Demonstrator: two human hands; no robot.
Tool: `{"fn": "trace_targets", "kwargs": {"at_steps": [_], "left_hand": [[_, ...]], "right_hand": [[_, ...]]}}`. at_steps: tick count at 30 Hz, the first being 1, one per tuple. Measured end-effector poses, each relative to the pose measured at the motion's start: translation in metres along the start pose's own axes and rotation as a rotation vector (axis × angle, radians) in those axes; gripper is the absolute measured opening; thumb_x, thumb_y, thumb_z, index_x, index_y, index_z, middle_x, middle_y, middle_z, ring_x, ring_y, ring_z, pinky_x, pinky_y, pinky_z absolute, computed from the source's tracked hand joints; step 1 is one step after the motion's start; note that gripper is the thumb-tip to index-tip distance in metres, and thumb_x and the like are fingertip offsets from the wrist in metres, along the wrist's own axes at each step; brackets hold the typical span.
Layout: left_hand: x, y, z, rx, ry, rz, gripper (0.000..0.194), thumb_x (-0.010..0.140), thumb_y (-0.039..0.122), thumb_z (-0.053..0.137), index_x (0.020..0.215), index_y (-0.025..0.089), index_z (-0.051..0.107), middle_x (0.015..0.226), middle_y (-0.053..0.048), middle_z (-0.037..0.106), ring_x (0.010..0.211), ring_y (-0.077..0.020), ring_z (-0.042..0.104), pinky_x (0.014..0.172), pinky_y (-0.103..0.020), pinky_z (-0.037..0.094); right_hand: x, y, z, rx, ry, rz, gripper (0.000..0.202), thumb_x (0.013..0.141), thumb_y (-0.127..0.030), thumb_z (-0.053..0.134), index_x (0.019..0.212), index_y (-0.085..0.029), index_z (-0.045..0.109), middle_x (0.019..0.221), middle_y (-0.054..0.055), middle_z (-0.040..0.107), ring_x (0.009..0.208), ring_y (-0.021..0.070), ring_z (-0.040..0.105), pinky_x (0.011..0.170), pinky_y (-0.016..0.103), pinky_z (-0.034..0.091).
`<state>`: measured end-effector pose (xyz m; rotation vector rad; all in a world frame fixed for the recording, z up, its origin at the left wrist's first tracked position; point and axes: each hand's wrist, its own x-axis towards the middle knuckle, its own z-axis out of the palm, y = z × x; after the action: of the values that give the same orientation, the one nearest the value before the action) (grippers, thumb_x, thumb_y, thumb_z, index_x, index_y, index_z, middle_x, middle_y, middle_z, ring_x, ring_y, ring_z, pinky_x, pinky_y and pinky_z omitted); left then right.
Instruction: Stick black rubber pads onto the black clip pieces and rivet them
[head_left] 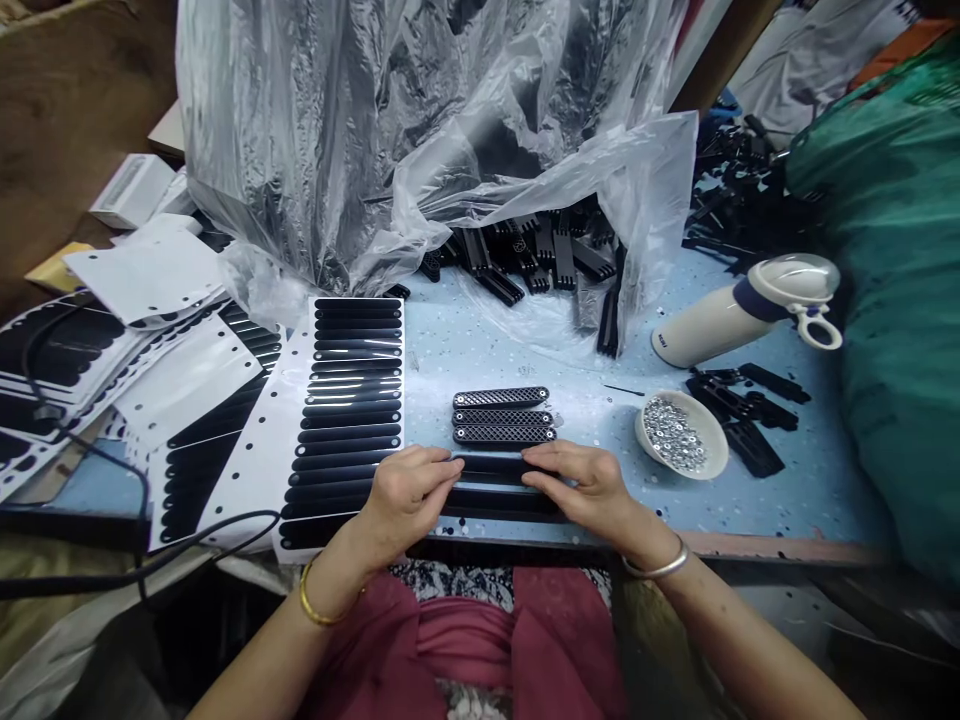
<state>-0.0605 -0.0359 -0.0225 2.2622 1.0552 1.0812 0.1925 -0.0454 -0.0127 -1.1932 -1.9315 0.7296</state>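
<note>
- Room lies open on the surface [592, 400] between the textured black pieces [504, 434] and the white bowl [716, 462].
- Near edge runs just below a second dark strip [502, 505].
- Left hand [411, 490] and right hand [589, 483] hold opposite ends of a black strip [491, 468], fingers closed on it, just nearer than the textured pieces.
- Strip looks long, narrow, dark.
- Surface is speckled blue; sheet of black strips [349, 415] left, bottle [720, 320] right, plastic bag [300, 130] far.
</note>
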Motion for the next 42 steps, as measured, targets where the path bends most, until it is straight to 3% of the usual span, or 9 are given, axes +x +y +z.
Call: {"fn": "trace_targets", "kwargs": {"at_steps": [9, 18, 23, 26, 30, 34, 37, 39, 42], "left_hand": [[0.003, 0.0, -0.001, -0.029, -0.009, -0.013, 0.014, 0.086, 0.012, 0.059, 0.085, 0.017, 0.072, 0.077, -0.006, 0.072, 0.066, -0.0137, 0.066, 0.06, -0.025, 0.054], [0.002, 0.0, -0.001, -0.056, -0.009, -0.058, 0.013, 0.085, 0.014, 0.061, 0.084, 0.018, 0.073, 0.075, -0.005, 0.071, 0.065, -0.0135, 0.066, 0.06, -0.024, 0.054], [0.001, 0.001, 0.0, -0.039, -0.013, -0.093, 0.014, 0.084, 0.014, 0.06, 0.088, 0.017, 0.073, 0.077, -0.006, 0.072, 0.069, -0.0152, 0.068, 0.063, -0.026, 0.056], [0.002, 0.008, -0.005, -0.044, 0.017, -0.081, 0.019, 0.084, 0.013, 0.058, 0.097, 0.018, 0.071, 0.082, -0.006, 0.073, 0.073, -0.0155, 0.069, 0.067, -0.026, 0.056], [-0.006, 0.021, -0.03, 0.059, 0.174, -0.081, 0.019, 0.085, 0.013, 0.058, 0.1, 0.018, 0.069, 0.083, -0.005, 0.072, 0.07, -0.0137, 0.067, 0.067, -0.025, 0.055], [-0.045, 0.026, -0.066, 0.275, 0.326, -0.235, 0.012, 0.085, 0.018, 0.06, 0.074, 0.017, 0.064, 0.065, 0.0, 0.064, 0.055, -0.0095, 0.057, 0.054, -0.02, 0.045], [-0.092, 0.021, -0.088, 0.485, 0.43, -0.364, 0.026, 0.084, 0.022, 0.061, 0.059, 0.017, 0.056, 0.051, 0.004, 0.052, 0.046, -0.0081, 0.047, 0.049, -0.021, 0.038], [-0.122, 0.017, -0.095, 0.55, 0.503, -0.479, 0.025, 0.081, 0.025, 0.063, 0.058, 0.017, 0.058, 0.051, 0.002, 0.055, 0.047, -0.0092, 0.049, 0.051, -0.021, 0.041], [-0.15, 0.013, -0.092, 0.256, 0.507, -0.752, 0.015, 0.073, 0.03, 0.071, 0.069, 0.016, 0.068, 0.061, -0.002, 0.066, 0.054, -0.0134, 0.058, 0.054, -0.023, 0.047]], "right_hand": [[-0.005, 0.007, 0.002, 0.155, 0.019, 0.097, 0.014, 0.081, -0.023, 0.07, 0.095, -0.023, 0.076, 0.087, 0.007, 0.075, 0.078, 0.019, 0.072, 0.069, 0.032, 0.061], [-0.014, 0.009, -0.007, 0.128, 0.064, 0.102, 0.019, 0.088, -0.022, 0.059, 0.099, -0.024, 0.074, 0.094, 0.006, 0.076, 0.086, 0.0192, 0.072, 0.076, 0.034, 0.061], [-0.032, 0.012, -0.026, 0.006, 0.311, 0.236, 0.016, 0.088, -0.023, 0.059, 0.095, -0.02, 0.073, 0.088, 0.007, 0.076, 0.078, 0.0201, 0.072, 0.069, 0.035, 0.062], [-0.039, -0.006, -0.026, -0.133, 0.42, 0.204, 0.013, 0.087, -0.02, 0.061, 0.094, -0.02, 0.072, 0.079, 0.006, 0.075, 0.068, 0.019, 0.071, 0.062, 0.033, 0.06], [-0.026, -0.058, 0.008, -0.124, 0.248, -0.08, 0.024, 0.087, -0.009, 0.054, 0.102, -0.021, 0.068, 0.084, 0.007, 0.073, 0.075, 0.0189, 0.07, 0.065, 0.031, 0.059], [0.001, -0.096, 0.075, -0.073, -0.064, -0.411, 0.042, 0.083, -0.002, 0.048, 0.121, -0.018, 0.058, 0.11, 0.012, 0.069, 0.107, 0.0255, 0.063, 0.089, 0.044, 0.055], [0.019, -0.103, 0.126, -0.151, -0.13, -0.461, 0.035, 0.085, -0.007, 0.051, 0.119, -0.012, 0.059, 0.117, 0.017, 0.065, 0.119, 0.0315, 0.054, 0.094, 0.052, 0.05], [0.022, -0.101, 0.151, -0.223, -0.174, -0.446, 0.029, 0.087, -0.013, 0.055, 0.115, -0.01, 0.061, 0.117, 0.02, 0.065, 0.12, 0.0359, 0.053, 0.091, 0.056, 0.049], [0.013, -0.091, 0.167, -0.265, -0.207, -0.481, 0.028, 0.087, -0.019, 0.058, 0.114, -0.009, 0.062, 0.119, 0.021, 0.065, 0.121, 0.0394, 0.052, 0.087, 0.057, 0.048]]}}
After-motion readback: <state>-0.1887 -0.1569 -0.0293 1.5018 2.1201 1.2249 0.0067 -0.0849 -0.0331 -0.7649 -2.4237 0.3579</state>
